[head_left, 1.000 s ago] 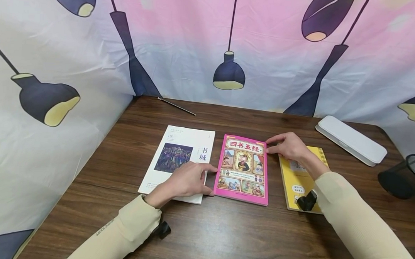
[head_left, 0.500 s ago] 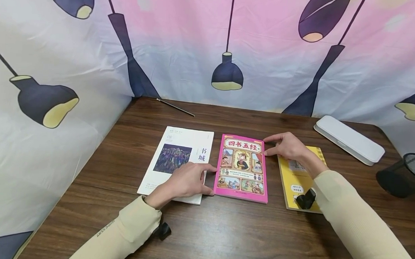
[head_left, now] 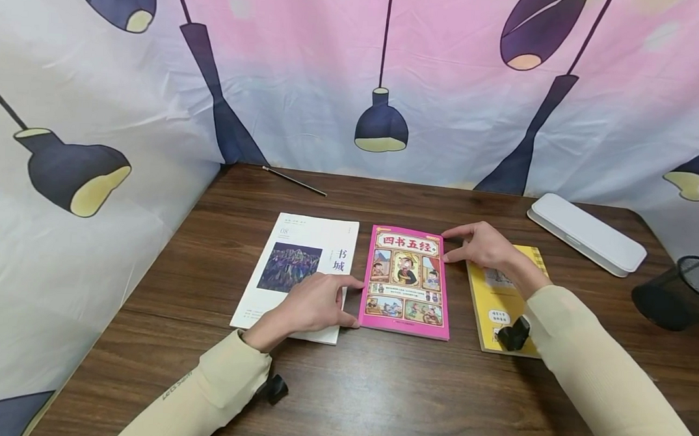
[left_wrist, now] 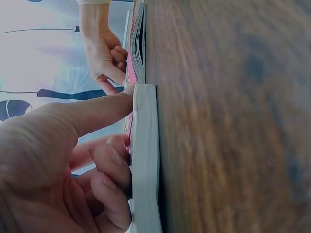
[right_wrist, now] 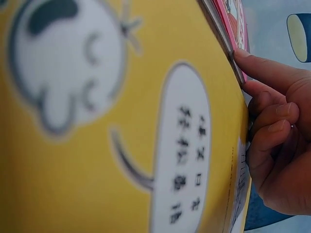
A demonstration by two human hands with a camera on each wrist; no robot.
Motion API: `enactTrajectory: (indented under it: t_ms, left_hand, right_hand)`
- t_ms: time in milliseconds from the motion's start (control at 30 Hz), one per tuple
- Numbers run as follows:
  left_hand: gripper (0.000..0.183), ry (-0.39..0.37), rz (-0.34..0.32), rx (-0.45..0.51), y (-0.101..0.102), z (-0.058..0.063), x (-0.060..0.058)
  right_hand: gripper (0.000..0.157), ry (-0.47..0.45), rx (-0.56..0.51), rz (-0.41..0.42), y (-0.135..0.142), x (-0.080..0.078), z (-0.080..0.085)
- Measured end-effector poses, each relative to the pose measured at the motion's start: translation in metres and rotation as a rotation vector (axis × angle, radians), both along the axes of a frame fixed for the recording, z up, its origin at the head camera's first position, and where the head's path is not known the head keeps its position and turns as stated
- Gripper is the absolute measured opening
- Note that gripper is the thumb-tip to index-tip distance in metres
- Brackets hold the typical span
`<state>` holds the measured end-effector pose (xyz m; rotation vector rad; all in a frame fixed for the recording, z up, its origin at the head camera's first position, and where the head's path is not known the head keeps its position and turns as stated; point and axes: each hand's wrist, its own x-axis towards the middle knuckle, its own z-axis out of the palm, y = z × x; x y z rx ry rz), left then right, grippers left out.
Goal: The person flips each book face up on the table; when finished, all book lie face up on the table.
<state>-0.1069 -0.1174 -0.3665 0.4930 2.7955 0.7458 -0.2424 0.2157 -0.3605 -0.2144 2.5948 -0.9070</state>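
Note:
A pink comic-style book [head_left: 405,282] lies flat on the table between my two hands in the head view. My left hand [head_left: 316,302] reaches over a white book [head_left: 293,267], thumb and index finger extended to the pink book's left edge. In the left wrist view, that hand's other fingers [left_wrist: 111,187] curl loosely beside the white book's page edge [left_wrist: 146,155]. My right hand [head_left: 484,246] touches the pink book's upper right edge with index finger and thumb. Its wrist is over a yellow book [head_left: 501,302], which fills much of the right wrist view.
A thin pencil-like stick [head_left: 294,180] lies at the back left of the brown wooden table [head_left: 371,394]. At the back right is a white case [head_left: 586,233], with a black mesh holder [head_left: 671,297] in front of it. A printed cloth [head_left: 308,79] hangs behind.
The pink book has turned slightly, its lower right corner shifting away from me. Both hands stay at its edges. The whole head view has shifted a little.

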Motion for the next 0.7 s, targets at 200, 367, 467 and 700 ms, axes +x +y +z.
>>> enactTrajectory:
  t_ms: [200,367,467,700]
  left_hand:
    - [0.065,0.011,-0.002,0.004,0.0,0.0002,0.0008]
    - [0.064,0.011,-0.006,0.009,0.0002,-0.001,0.0003]
    - [0.064,0.015,-0.012,0.01,0.0002,-0.0008,0.0002]
    - [0.068,0.0,-0.038,0.008,-0.0026,0.0012,0.0003]
  right_hand:
    - [0.062,0.012,-0.005,0.012,-0.0001,0.0007,-0.0002]
    - [0.062,0.012,-0.006,0.019,0.0002,0.0013,-0.0001]
    - [0.061,0.019,0.0,0.019,0.0005,0.0011,0.0004]
    - [0.061,0.03,0.016,0.049,0.0,0.0,0.0023]
